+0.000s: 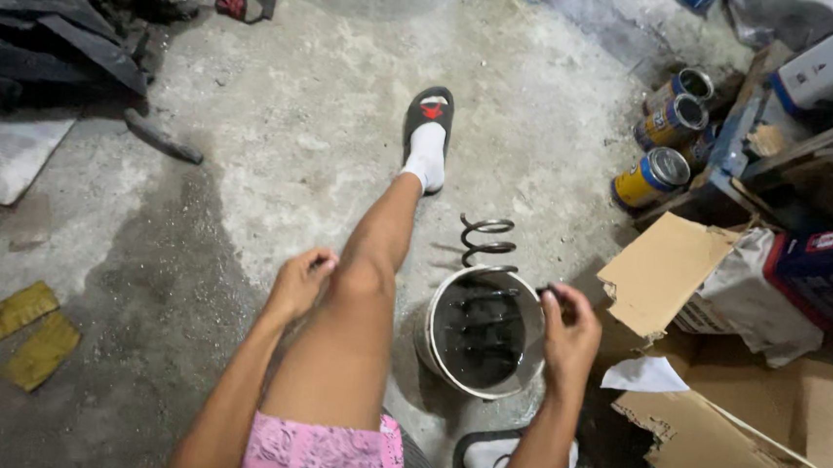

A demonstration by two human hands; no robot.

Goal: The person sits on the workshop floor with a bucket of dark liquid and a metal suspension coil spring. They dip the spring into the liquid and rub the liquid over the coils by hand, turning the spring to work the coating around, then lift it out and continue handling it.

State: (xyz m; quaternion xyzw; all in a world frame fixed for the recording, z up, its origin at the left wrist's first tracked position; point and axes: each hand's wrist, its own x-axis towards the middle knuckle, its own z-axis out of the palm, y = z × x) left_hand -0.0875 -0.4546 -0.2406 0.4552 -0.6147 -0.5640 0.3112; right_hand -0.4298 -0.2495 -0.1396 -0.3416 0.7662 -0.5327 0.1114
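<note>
A round metal bucket (429,338) of black liquid stands on the concrete floor between my legs. A dark coil spring (486,237) sticks up out of it, its lower turns sunk in the liquid. My right hand (569,335) rests at the bucket's right rim, fingers curled around a dark part of the spring there. My left hand (300,281) hovers by my left knee with fingers loosely curled and nothing visible in it. My left leg stretches forward, ending in a white sock and black sandal (429,120).
Torn cardboard pieces (663,269) and a box lie at the right. Several yellow-and-blue cans (651,177) lie at the upper right beside wooden boards. Two yellow scraps (14,331) lie at the left. Dark clutter fills the upper left corner.
</note>
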